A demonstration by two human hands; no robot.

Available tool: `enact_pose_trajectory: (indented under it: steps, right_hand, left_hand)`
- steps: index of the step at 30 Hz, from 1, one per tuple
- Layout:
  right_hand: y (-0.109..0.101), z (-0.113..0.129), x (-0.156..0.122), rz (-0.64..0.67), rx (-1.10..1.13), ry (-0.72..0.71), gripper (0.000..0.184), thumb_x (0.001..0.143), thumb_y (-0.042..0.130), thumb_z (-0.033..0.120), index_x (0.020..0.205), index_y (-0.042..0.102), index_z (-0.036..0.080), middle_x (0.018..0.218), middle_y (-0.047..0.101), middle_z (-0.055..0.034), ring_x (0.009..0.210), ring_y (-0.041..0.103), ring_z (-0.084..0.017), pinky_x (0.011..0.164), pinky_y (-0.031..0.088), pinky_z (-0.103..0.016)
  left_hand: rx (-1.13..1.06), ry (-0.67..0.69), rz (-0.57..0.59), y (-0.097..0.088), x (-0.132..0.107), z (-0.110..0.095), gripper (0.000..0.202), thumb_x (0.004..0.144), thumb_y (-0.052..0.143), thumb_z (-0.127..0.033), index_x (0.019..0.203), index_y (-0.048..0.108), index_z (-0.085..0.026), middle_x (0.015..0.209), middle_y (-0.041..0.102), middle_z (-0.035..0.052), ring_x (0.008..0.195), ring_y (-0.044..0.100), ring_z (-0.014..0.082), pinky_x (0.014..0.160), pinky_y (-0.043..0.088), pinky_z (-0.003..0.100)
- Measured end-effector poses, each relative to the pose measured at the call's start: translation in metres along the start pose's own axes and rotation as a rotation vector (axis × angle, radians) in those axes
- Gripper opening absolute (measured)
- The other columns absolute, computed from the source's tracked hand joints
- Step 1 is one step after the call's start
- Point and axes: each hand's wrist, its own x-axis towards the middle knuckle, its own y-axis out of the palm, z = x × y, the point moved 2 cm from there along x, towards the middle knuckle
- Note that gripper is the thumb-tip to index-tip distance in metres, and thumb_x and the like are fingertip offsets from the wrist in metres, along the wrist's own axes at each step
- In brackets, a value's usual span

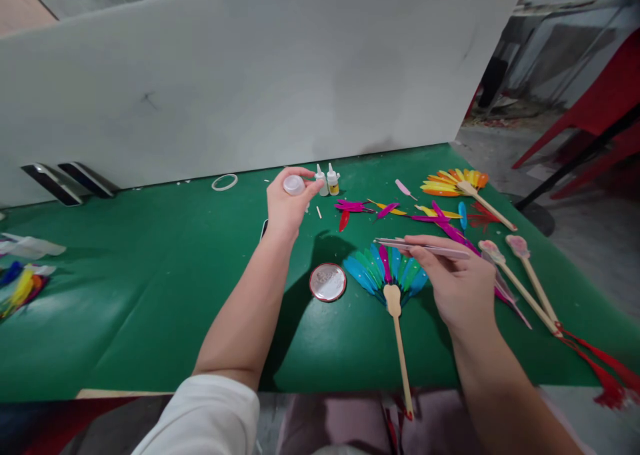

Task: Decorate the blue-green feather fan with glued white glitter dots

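My left hand [284, 208] is closed on a small round whitish container [294, 185], its fingertips close to two small white squeeze bottles [327, 180]. In my right hand [463, 281] is a pair of tweezers [430, 245], with the tips over a feather fan [370, 271]. The fan's feathers are blue and green with one magenta in the middle, dotted with small bright specks. Its wooden handle [400, 348] reaches past the table's front edge. Left of the fan lies a round red-rimmed dish [328, 282] with small shiny bits in it.
Loose magenta feathers [353, 206] and other colours lie behind the fan. A yellow-orange fan [455, 183] and two wooden handles [533, 268] with red tassels are at right. A white ring [225, 182] and more feathers [25, 288] lie leftward. A white board [250, 81] stands behind.
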Motion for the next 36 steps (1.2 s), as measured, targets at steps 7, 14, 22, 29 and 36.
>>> enact_pose_trajectory:
  steps: [7,14,22,29,36]
  right_hand:
    - [0.0030,0.0040,-0.0016,-0.034,0.014,0.042,0.007,0.076,0.070,0.024,0.081,0.074,0.024,0.080,0.074,-0.0014,0.073,0.070,-0.018,0.065,0.059,-0.030]
    - [0.0034,0.0049,-0.0019,-0.031,0.026,0.068,0.006,0.076,0.070,0.023,0.081,0.074,0.025,0.080,0.075,-0.0012,0.070,0.070,-0.017,0.062,0.059,-0.029]
    - [0.0031,0.0046,-0.0018,-0.026,0.031,0.068,0.007,0.076,0.070,0.022,0.081,0.074,0.025,0.081,0.074,0.0000,0.072,0.070,-0.017,0.065,0.058,-0.029]
    - [0.0028,0.0062,-0.0017,-0.017,0.029,0.052,0.007,0.078,0.069,0.021,0.082,0.073,0.024,0.082,0.074,-0.0007,0.075,0.070,-0.018,0.068,0.059,-0.030]
    - [0.0037,0.0057,-0.0020,-0.011,0.041,0.069,0.007,0.077,0.069,0.022,0.082,0.073,0.025,0.082,0.074,-0.0005,0.075,0.070,-0.018,0.069,0.060,-0.031]
  left_hand:
    - [-0.053,-0.066,0.017,-0.0002,0.0018,0.0068,0.023,0.060,0.078,-0.026,0.079,0.067,-0.020,0.063,0.065,-0.0018,0.062,0.062,0.0113,0.056,0.042,0.022]
    - [-0.023,-0.030,0.065,0.0014,-0.0003,0.0024,0.024,0.057,0.078,-0.022,0.078,0.066,-0.021,0.063,0.064,-0.0029,0.059,0.058,0.0101,0.057,0.045,0.023]
    - [-0.020,-0.043,0.053,0.0009,0.0003,0.0042,0.020,0.059,0.078,-0.026,0.071,0.063,-0.020,0.061,0.061,-0.0037,0.056,0.056,0.0086,0.053,0.042,0.020]
    - [-0.048,-0.069,0.083,0.0011,0.0004,0.0064,0.021,0.060,0.078,-0.025,0.075,0.065,-0.020,0.063,0.064,-0.0026,0.060,0.060,0.0100,0.055,0.044,0.021]
    - [-0.081,0.000,0.131,0.0040,-0.0022,0.0023,0.024,0.059,0.077,-0.021,0.079,0.065,-0.019,0.069,0.066,-0.0019,0.067,0.063,0.0108,0.064,0.050,0.024]
